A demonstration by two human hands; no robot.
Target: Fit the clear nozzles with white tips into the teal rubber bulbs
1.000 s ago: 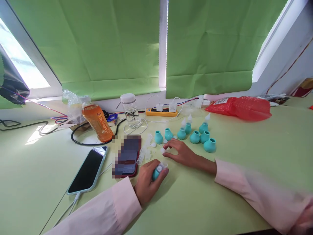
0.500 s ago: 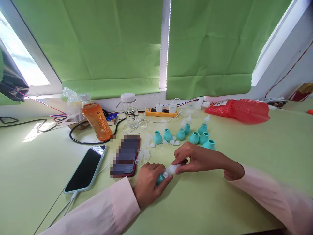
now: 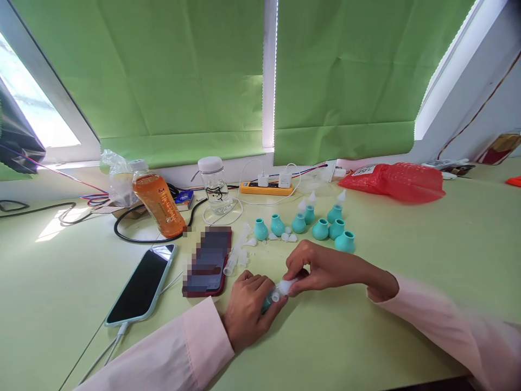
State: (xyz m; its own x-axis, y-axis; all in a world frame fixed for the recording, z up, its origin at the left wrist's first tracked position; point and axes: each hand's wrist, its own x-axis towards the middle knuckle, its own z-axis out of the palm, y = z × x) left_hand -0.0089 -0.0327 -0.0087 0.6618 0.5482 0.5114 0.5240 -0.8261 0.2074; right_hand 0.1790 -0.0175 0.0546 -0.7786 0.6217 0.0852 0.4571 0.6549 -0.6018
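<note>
My left hand (image 3: 249,310) is closed around a teal squeeze bulb (image 3: 266,303), most of which its fingers hide. From the bulb's mouth sticks a clear plastic fitting with a short side spout (image 3: 275,296). Thumb and fingers of my right hand (image 3: 315,267) pinch a frosted white nozzle (image 3: 287,286), which meets the clear fitting. Whether the nozzle is fully seated on it I cannot tell. Beyond the hands stand several open teal bulbs (image 3: 320,229), and a few others carry pointed white nozzles (image 3: 312,198). Small white plastic pieces (image 3: 289,238) and clear tubes (image 3: 231,262) lie nearby.
To the left are a phone in a red case (image 3: 207,260) and a charging phone (image 3: 142,285). Behind them stand an orange drink bottle (image 3: 158,203) and a clear jar (image 3: 215,187). A power strip (image 3: 266,188) and a red plastic bag (image 3: 393,182) lie along the back.
The view has shifted slightly. My right hand has brought the nozzle a little closer to my left hand; both hands keep their hold.
</note>
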